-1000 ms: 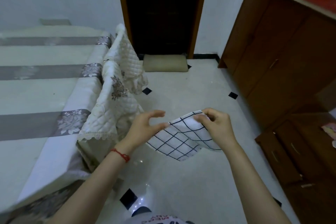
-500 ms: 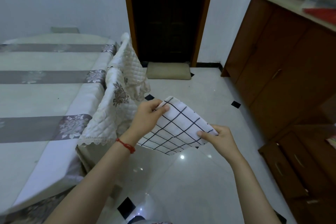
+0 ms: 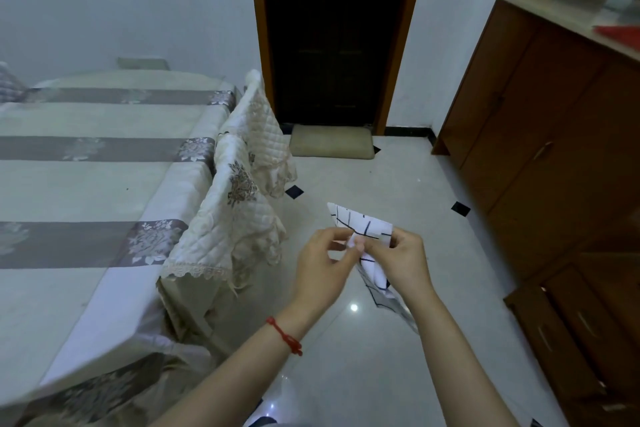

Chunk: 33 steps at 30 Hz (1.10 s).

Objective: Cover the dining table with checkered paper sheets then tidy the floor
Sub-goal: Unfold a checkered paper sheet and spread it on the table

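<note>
Pinching checkered sheet [image 3: 360, 225] w/ both my left hand [image 3: 323, 262] & right hand [image 3: 401, 260], dining table [image 3: 86, 184] sitting at 9 o'clock, I'm holding sheet above floor [image 3: 398, 177]

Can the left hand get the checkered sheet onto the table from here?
Probably yes. The left hand and right hand both pinch the folded checkered sheet over open floor; the table lies just left, with only a covered chair between.

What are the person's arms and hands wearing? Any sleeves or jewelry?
Both forearms are bare, with no sleeves in view. The left hand has a thin red string bracelet knotted round its wrist. The right hand and its wrist wear nothing: no rings, watch or gloves show.
</note>
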Tool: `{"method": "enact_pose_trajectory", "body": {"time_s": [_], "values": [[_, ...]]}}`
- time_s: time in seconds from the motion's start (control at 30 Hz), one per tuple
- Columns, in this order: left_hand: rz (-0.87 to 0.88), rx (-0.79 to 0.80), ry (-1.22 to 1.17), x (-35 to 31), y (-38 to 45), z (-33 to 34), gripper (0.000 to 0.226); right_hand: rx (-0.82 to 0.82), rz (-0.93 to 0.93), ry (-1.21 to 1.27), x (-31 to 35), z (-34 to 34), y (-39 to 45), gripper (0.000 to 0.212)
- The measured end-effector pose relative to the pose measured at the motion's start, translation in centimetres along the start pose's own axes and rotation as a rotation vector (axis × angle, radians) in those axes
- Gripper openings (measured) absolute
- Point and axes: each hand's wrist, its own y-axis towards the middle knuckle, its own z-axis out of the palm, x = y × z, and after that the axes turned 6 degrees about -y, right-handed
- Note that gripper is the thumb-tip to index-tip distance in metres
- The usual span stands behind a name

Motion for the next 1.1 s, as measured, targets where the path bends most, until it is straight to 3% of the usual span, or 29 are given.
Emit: {"method": "enact_pose_trajectory", "body": {"time_s": [0.13,0.23,0.43,0.77,0.97,1.03,1.1], "values": [[-0.097,0.142,-0.205,-0.3,0.2,-0.3,0.018,0.029,0.013,0.065,0.4,0.6,0.2,0.012],[-0.141,0.153,-0.308,-0.4,0.4,-1.0,0.013,0.041,0.014,0.059,0.3,0.7,0.1,0.016],[-0.222,-0.002,-0.401,0.1,1.0,-2.0,0.017,0.060,0.022,0.059,-0.6,0.6,0.0,0.016],[-0.329,-0.390,-0.505,2.8,4.0,-11.1,0.017,-0.275,0.019,0.014,-1.7,-3.3,2.5,0.006],[-0.340,-0.441,-0.318,3.8,5.4,-15.7,0.017,-0.302,-0.124,-0.086,-1.1,-2.9,3.7,0.014],[-0.329,-0.484,-0.253,4.0,5.5,-16.6,0.021,-0.253,-0.171,-0.136,-0.6,-2.5,3.8,0.029],[-0.205,-0.499,-0.085,3.1,5.4,-16.1,0.021,-0.143,-0.222,-0.213,0.1,-1.8,3.7,0.039]]}}
